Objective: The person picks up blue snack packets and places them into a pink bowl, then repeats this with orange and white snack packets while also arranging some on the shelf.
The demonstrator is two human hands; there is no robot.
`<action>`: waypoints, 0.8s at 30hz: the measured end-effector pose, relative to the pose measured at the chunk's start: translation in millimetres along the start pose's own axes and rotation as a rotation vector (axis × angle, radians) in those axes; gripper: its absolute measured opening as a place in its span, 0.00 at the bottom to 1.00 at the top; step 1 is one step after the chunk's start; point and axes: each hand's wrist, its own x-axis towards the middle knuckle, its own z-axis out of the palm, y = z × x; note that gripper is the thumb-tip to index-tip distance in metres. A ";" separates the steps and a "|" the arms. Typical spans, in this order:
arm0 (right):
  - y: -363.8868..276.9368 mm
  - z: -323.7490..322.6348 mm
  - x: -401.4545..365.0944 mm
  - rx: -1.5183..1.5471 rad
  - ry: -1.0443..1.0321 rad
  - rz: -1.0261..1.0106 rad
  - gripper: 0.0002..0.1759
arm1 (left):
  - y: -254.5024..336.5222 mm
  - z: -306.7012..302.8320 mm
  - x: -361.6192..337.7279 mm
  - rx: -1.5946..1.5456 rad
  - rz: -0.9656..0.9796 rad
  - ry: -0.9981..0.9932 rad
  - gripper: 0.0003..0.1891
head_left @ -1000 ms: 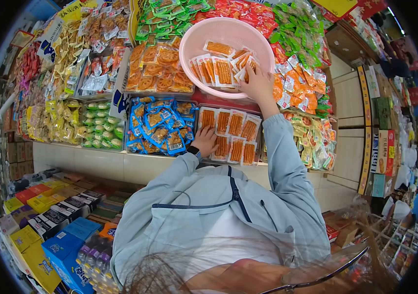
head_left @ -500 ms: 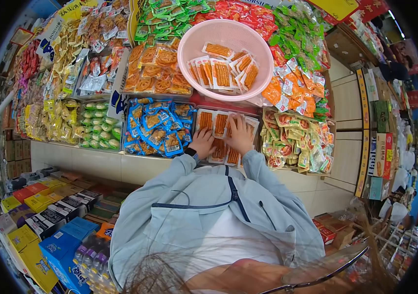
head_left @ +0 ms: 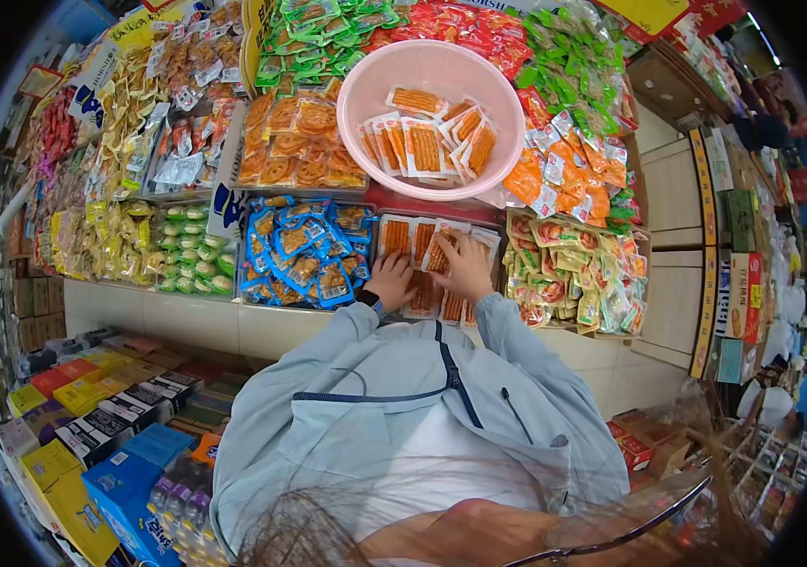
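Note:
Clear packets of orange-brown snack sticks (head_left: 396,233) lie in rows in a bin in front of me. My left hand (head_left: 390,282) rests on the packets at the bin's left side, its fingers spread and holding nothing. On the right side, my right hand (head_left: 467,271) has its fingers closed on one snack packet (head_left: 437,253), which sits tilted over the others. Part of that packet is hidden by the fingers. Just behind the bin, a pink plastic basket (head_left: 351,142) holds several packets of the same kind.
Blue snack packets (head_left: 301,248) fill the bin to the left, and beige packets (head_left: 564,269) the one to the right. Flat orange packets (head_left: 304,132) lie beside the basket. Stacked cartons (head_left: 129,482) stand on the floor at lower left.
My right hand has shifted slightly, and the packet under its fingers now lies more tilted. My left hand stays nearly in place. The basket appears slightly further left in view.

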 end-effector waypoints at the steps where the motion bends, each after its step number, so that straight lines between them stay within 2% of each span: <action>1: -3.7 -4.2 1.7 0.052 0.066 -0.058 0.47 | -0.4 0.0 -0.4 -0.003 0.004 0.015 0.29; 4: -22.9 -40.1 17.4 0.218 0.268 -0.239 0.48 | -4.1 4.9 1.3 -0.010 0.012 0.046 0.29; 7: -27.7 -76.2 61.6 0.252 0.567 -0.136 0.48 | -1.5 5.3 -0.9 -0.010 0.012 0.023 0.29; 9: -18.4 -103.4 105.9 0.178 0.656 -0.043 0.41 | -3.0 2.2 -0.3 -0.007 0.007 0.003 0.29; 12: 17.0 -102.5 142.9 -0.155 0.331 0.191 0.37 | -1.8 2.1 0.1 -0.011 0.000 -0.006 0.29; 15: 20.3 -99.1 152.6 -0.279 0.067 0.338 0.35 | -1.7 0.4 -0.3 -0.004 0.003 0.024 0.30; 18: 23.6 -90.2 149.1 -0.282 0.177 0.297 0.33 | -0.2 2.5 -1.8 -0.006 0.006 0.038 0.29; 21: 22.5 -83.1 129.9 -0.176 0.604 0.036 0.33 | -1.3 1.4 -1.1 -0.005 0.005 0.037 0.29; 24: 33.6 -42.3 70.3 -0.094 0.634 -0.145 0.35 | -1.0 0.8 -0.3 0.002 0.003 0.020 0.29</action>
